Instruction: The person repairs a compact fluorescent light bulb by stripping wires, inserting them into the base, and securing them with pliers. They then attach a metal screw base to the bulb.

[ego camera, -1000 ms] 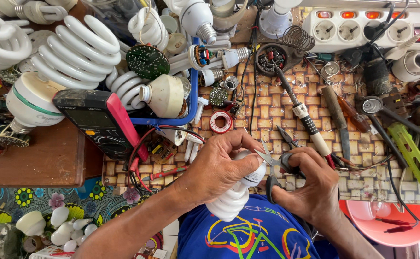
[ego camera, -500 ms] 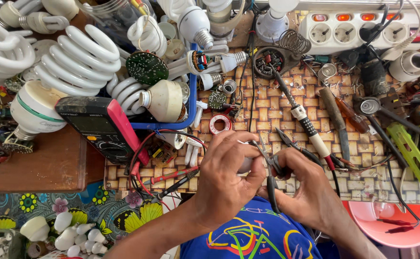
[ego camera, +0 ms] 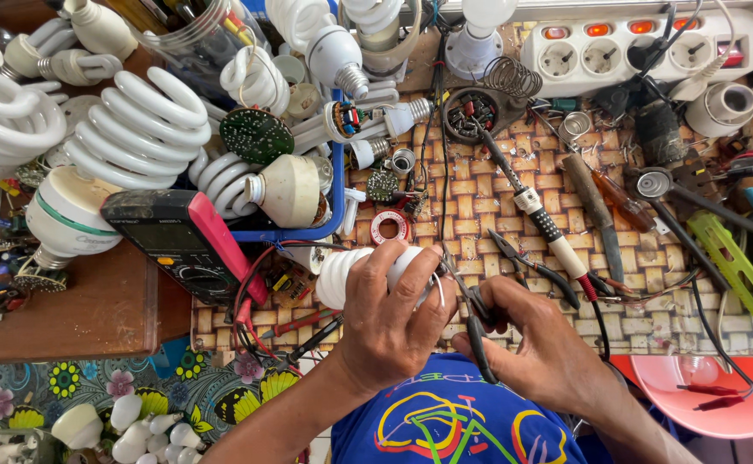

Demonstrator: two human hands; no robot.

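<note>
— Where is the bulb right now?

— In my left hand [ego camera: 389, 322]. My fingers are wrapped over the white lamp body [ego camera: 342, 277], gripping it just above the woven mat [ego camera: 480, 215], close to my chest. Its long axis lies nearly level, running left to right: the fat white end pokes out past my knuckles on the left, and the end with the thin wires [ego camera: 439, 279] points right.

— And your other hand?

— My right hand [ego camera: 535, 339] is closed round the dark handles of a small pair of pliers [ego camera: 478, 320]. The nose points up and left, toward the wire end of the bulb, and seems to touch it or sit just beside it; I cannot tell if the tips have bitten onto a wire, because my left fingers cover that spot.

— So which hand is nearer the work?

— Both meet there. The wires lie just left of my right fingers, at the right edge of my left hand.

— Anything crowding you?

— A second pair of pliers [ego camera: 523, 262] and a soldering iron [ego camera: 535, 210] lie on the mat just beyond my right hand, apart from it. The red-edged multimeter [ego camera: 183, 245] sits well to the left.
</note>
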